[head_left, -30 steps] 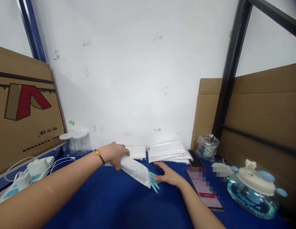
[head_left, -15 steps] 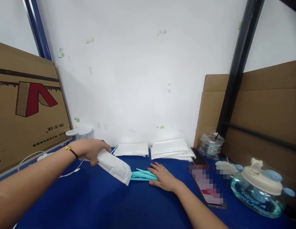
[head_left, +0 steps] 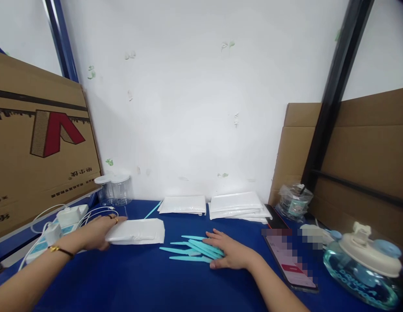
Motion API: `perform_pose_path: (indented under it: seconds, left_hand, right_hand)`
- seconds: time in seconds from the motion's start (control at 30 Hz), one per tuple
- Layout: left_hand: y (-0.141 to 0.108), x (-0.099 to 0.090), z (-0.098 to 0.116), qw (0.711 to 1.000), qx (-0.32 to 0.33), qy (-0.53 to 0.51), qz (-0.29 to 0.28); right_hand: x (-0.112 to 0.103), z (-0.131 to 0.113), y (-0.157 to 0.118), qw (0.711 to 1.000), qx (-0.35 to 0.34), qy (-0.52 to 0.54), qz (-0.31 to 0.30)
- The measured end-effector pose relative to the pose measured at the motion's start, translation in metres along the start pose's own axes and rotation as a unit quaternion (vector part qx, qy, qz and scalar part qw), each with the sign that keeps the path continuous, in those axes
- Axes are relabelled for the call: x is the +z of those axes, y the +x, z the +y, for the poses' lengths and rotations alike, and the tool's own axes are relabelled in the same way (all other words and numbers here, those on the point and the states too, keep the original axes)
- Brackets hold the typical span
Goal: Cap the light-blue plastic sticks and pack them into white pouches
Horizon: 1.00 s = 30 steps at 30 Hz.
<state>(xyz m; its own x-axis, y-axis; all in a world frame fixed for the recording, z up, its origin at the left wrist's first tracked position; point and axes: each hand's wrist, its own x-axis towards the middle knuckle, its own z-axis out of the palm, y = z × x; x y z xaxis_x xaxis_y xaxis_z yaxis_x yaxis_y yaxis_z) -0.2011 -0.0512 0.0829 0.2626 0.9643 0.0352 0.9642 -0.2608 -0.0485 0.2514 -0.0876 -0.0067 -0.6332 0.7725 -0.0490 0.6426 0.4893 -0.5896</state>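
Observation:
My left hand grips the left end of a white, flat, padded packet, which lies level on or just over the blue table; its contents are hidden. To the right, my right hand rests on a fanned-out pile of teal plastic knife-shaped sticks. Its fingers are stretched over their right ends, with the thumb on the near side. Another teal stick lies alone by the wall, beside a white packet. More white packets are stacked to the right of that one.
At left are a power strip with chargers and white cables, clear lidded jars and a cardboard box. On the right lie a phone, a wrapped cup and a water bottle. A white wall stands behind.
My left hand has moved left and down with the white packet, which has turned from slanted to level. Beneath my right hand, the teal sticks have spread out and show more fully.

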Motion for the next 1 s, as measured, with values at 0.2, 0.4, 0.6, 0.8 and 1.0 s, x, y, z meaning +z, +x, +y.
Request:
perform_pose_path:
  seconds: [0.2,0.4,0.6,0.8,1.0]
  left_hand:
    - [-0.002,0.029,0.064,0.985,0.084,-0.147,-0.018]
    - [-0.012,0.048,0.173,0.925,0.296,-0.218,-0.095]
    - [-0.008,0.085,0.2,0.9,0.346,-0.217,-0.151]
    - [0.003,0.075,0.196,0.917,0.31,-0.237,-0.08]
    - [0.067,0.052,0.147,0.966,0.098,-0.233,0.057]
  right_hand:
    - [-0.014,0.02,-0.005,0.981,0.033,0.036,0.19]
    - [-0.007,0.018,0.003,0.978,0.025,0.007,0.208]
    - [0.002,0.013,0.016,0.976,0.037,-0.018,0.214]
    - [0.001,0.021,0.016,0.971,0.066,0.005,0.23]
    - [0.002,0.019,0.016,0.971,0.076,0.015,0.224]
